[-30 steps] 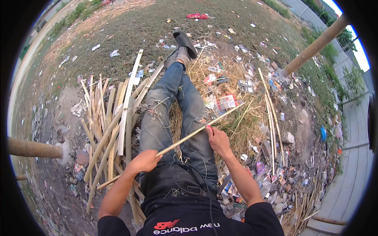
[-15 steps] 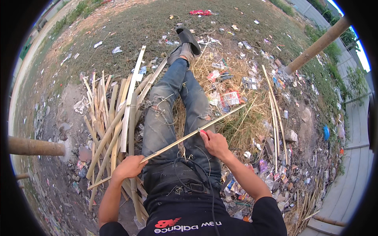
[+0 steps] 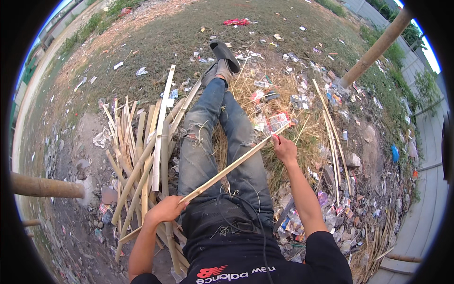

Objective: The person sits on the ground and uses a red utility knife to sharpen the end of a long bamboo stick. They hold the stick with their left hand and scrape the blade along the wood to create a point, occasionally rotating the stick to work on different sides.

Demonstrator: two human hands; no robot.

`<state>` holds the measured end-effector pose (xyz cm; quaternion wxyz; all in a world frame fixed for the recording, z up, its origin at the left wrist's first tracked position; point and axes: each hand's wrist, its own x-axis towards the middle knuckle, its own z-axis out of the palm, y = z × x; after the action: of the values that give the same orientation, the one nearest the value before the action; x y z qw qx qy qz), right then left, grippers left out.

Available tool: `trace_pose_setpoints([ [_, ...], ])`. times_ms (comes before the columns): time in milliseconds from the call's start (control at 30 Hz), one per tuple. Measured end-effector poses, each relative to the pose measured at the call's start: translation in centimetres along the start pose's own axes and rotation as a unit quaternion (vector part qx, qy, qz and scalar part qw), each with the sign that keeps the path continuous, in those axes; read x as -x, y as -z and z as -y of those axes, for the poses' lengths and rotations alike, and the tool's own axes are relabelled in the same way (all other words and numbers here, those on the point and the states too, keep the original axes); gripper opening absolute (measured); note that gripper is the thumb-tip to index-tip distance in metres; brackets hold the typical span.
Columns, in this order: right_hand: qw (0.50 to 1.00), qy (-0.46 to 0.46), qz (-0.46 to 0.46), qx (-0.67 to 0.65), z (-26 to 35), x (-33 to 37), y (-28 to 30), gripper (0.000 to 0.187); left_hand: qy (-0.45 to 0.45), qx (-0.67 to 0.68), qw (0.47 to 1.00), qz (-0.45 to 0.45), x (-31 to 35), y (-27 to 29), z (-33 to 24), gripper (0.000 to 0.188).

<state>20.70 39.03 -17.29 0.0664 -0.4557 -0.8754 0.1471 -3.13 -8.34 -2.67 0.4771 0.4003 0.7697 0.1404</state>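
Observation:
A long, pale bamboo strip (image 3: 232,166) lies slantwise above my thighs, its far end up to the right. My left hand (image 3: 166,208) is closed round its lower part, and the strip's tail comes out below that hand. Close to the far end, my right hand (image 3: 286,150) grips a small red-handled knife (image 3: 275,137) against the strip. Most of the knife is hidden in the fingers, and its blade barely shows.
Bamboo pieces (image 3: 137,165) are heaped left of my legs. Several thin strips (image 3: 333,142) lie on the right, amid litter and dry grass (image 3: 269,165). Bamboo posts stand at left (image 3: 49,185) and upper right (image 3: 373,49). A pale wall (image 3: 423,189) runs along the right.
My right hand with the knife has slid along the strip, away from me and rightward, to near its far end. My left hand still holds the lower part.

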Motion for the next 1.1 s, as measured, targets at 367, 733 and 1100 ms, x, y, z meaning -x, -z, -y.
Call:
trace_pose_setpoints([
  [367, 0.973, -0.223, -0.054, -0.013, -18.0, -2.3, 5.0, 0.069, 0.106, 0.067, 0.99, 0.064, 10.4, 2.4, 9.4, 0.037],
  [733, 0.948, -0.081, 0.031, -0.307, 0.2, 1.5, 2.7, 0.059, -0.017, -0.03, 0.993, -0.114, 1.2, 1.6, 0.3, 0.045],
  [1100, 0.957, 0.08, 0.158, -0.229, 10.1, 9.0, 3.6, 0.046, -0.062, -0.115, 0.979, -0.158, -8.2, -1.6, -7.5, 0.06],
])
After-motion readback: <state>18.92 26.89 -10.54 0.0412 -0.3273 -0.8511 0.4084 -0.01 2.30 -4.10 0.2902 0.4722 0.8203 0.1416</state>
